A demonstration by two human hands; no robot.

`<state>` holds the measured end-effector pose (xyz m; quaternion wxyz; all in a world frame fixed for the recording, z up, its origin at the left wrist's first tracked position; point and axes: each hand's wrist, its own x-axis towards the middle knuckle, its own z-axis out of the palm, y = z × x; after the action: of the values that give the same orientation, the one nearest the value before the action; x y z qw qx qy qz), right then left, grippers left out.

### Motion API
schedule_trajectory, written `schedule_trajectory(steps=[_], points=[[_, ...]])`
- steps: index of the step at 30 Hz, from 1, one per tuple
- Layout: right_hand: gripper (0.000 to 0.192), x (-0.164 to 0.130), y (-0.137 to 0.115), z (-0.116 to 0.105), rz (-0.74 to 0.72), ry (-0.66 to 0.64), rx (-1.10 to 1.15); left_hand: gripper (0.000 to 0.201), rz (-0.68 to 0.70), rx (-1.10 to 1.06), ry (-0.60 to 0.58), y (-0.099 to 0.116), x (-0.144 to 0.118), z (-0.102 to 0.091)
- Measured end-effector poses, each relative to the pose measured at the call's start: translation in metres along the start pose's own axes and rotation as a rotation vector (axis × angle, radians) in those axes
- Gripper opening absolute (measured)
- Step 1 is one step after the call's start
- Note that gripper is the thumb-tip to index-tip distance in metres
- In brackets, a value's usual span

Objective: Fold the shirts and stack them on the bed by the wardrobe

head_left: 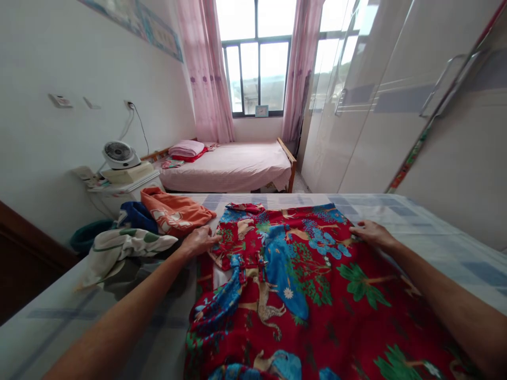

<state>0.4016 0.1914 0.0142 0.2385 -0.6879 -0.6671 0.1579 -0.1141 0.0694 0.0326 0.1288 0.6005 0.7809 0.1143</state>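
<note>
A red printed garment (309, 274), which looks like a dress, lies spread on the bed in front of me. Blue trees, green palms and spotted animals cover its fabric. My left hand (199, 241) is closed on its left edge, close to the far end. On the opposite side, my right hand (372, 234) pinches the right edge between thumb and fingers. A gathered band (249, 266) crosses a part that is folded over on the left. The garment's near end runs out of view at the bottom.
Left of the garment lie an orange cloth (176, 211), a dark blue cloth (138, 217) and a white-and-green cloth (122, 245). A fan (120, 153) stands on a small cabinet. Beyond is a pink bed (237, 166); a glossy wardrobe (368, 121) lines the right.
</note>
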Motion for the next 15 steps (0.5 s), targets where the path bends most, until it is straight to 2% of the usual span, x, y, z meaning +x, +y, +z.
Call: schedule_trajectory(steps=[4,8,10,12,14,15], points=[[0.018,0.012,-0.007,0.007,0.048,-0.103,0.026,0.038,0.011,-0.148,-0.053,-0.008,0.003,0.008],[0.021,0.004,-0.019,0.001,0.022,-0.177,0.157,0.031,-0.002,-0.454,-0.107,-0.005,-0.002,0.01],[0.034,-0.006,-0.027,-0.005,0.019,-0.232,0.326,0.04,-0.046,-0.614,-0.103,0.0,-0.005,0.007],[0.049,-0.016,-0.035,-0.011,0.015,-0.343,0.566,0.06,-0.042,-0.76,-0.126,0.005,-0.008,0.003],[0.055,-0.025,-0.041,-0.016,0.037,-0.469,0.756,0.073,0.003,-0.874,-0.208,0.009,-0.011,0.0],[0.054,-0.028,-0.044,-0.019,0.063,-0.511,0.803,0.073,0.019,-0.908,-0.262,0.011,-0.012,-0.002]])
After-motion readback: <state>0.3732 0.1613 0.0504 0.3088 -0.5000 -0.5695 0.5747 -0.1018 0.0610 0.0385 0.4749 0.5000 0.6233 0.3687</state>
